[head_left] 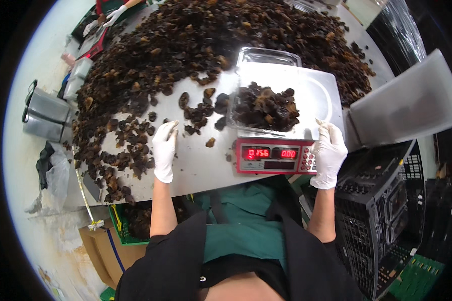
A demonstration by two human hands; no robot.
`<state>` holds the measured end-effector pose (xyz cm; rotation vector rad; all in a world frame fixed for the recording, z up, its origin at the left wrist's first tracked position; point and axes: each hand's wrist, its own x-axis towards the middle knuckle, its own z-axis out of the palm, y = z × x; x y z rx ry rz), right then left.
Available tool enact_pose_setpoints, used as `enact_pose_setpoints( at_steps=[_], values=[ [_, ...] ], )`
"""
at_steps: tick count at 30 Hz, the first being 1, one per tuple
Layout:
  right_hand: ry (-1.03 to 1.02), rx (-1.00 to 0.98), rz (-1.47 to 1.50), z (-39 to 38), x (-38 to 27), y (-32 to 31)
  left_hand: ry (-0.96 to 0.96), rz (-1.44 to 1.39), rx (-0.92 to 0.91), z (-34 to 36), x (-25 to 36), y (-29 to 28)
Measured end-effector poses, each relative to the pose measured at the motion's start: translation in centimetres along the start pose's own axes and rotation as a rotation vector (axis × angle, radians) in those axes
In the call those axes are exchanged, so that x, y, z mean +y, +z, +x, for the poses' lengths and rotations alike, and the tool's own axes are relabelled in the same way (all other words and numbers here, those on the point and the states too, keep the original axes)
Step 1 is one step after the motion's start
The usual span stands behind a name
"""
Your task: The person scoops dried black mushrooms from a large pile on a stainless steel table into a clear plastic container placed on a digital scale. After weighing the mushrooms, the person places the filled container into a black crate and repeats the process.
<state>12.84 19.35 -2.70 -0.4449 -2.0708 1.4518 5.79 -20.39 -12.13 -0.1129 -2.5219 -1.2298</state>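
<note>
A red digital scale (246, 168) with a lit red display stands at the table's front edge. On its pale platform (320, 95) sits a clear plastic clamshell box (230, 120), its lid (269, 51) tilted back. Dark brown wood ear mushrooms (266, 108) lie in the box. My right hand (329, 155), in a white glove, is at the scale's right front corner beside the keypad, fingertips drawn together. My left hand (164, 153), also gloved, hovers over the table left of some loose mushrooms (199, 113), its fingers pinched. Anything small inside either pinch is hidden.
A large mushroom heap (186, 40) covers the steel table's (191, 173) far side. Stacked plastic boxes (407, 100) lean at the right, above black crates (371, 210). A green crate (135, 240) and cardboard box (103, 248) sit lower left. Another person's gloved hand (114, 16) works far left.
</note>
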Motion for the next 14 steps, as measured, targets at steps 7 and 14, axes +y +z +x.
enact_pose_setpoints(
  at_steps=[7,14],
  values=[
    [0.009,-0.037,-0.023,-0.1,0.1,0.4,0.136,0.175,-0.091,7.7,-1.3,2.6],
    [0.002,-0.015,-0.035,0.2,0.6,0.3,0.212,0.185,-0.183,11.2,-7.8,6.4]
  ],
)
